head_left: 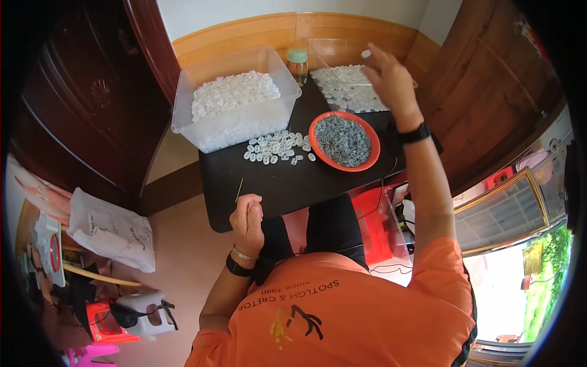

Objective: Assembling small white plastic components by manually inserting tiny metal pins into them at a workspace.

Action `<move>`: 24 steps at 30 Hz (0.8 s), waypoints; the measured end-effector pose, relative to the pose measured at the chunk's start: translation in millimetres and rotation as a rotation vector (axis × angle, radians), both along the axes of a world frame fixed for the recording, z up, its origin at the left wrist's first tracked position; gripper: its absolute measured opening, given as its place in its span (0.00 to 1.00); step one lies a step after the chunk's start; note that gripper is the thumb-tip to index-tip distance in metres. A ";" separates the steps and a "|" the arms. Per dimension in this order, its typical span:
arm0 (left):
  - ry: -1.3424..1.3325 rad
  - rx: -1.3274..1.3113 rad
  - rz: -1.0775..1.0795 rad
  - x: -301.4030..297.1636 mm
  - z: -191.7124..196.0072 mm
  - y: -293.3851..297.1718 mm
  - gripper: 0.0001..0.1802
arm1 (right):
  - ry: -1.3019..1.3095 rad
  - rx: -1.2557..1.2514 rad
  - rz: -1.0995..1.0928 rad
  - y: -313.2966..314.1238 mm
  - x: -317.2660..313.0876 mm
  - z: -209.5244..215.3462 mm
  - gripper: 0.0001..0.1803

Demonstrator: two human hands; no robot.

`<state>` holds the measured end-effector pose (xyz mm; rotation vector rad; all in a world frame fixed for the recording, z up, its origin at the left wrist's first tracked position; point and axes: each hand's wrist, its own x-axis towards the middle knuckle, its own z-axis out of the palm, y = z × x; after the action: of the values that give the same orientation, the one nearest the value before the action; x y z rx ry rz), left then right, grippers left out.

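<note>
My left hand (247, 220) is closed at the table's near left edge. A thin tan stick (239, 191) sticks up from its fingers; I cannot tell what it is made of. My right hand (392, 82) is raised at the far right, pinching a small white plastic piece (366, 54) at the fingertips. Below that hand lies a clear container (327, 49) with many flat white pieces (342, 90). Nearer to me stands an orange bowl (375, 151) full of small grey metal parts, apparently screws. Left of the bowl, white oval pieces with holes (275, 147) lie loose.
The dark table (287, 189) carries a big clear bin (269, 116) heaped with white parts at the back left. A jar with a green lid (298, 61) stands between the containers. A white bag (113, 229) and a grey stool (143, 312) are on the left.
</note>
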<state>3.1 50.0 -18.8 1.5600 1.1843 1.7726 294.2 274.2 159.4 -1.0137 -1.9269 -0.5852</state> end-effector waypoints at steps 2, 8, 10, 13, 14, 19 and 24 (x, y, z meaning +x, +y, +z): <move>0.008 -0.043 0.021 -2.0 -8.9 5.6 0.12 | 0.098 -0.176 0.012 5.7 -0.4 3.6 0.20; 0.083 -0.243 0.050 -9.8 -11.6 7.8 0.09 | 0.227 -0.771 0.349 -33.4 -36.6 -47.3 0.10; 0.085 -0.255 0.047 -10.9 -12.9 9.5 0.08 | 0.046 -0.785 0.445 -51.4 -61.8 -62.1 0.08; 0.107 -0.225 0.064 -7.6 -7.3 10.9 0.08 | -0.206 -0.664 0.476 -56.3 -88.2 -105.8 0.06; 0.102 -0.227 0.069 -7.9 -5.9 10.0 0.08 | -0.376 -0.558 0.402 -59.5 -97.3 -114.9 0.05; 0.097 -0.212 0.054 -9.0 -2.3 6.9 0.05 | -0.647 -0.364 0.257 -53.8 -115.5 -137.8 0.05; 0.131 -0.175 0.013 -12.2 0.6 6.0 0.05 | -0.660 -0.353 0.201 -46.2 -121.4 -140.7 0.04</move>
<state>-9.1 56.0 -18.2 1.5874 1.3753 1.5484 172.9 228.0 18.7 -0.8822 -2.7544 -0.5106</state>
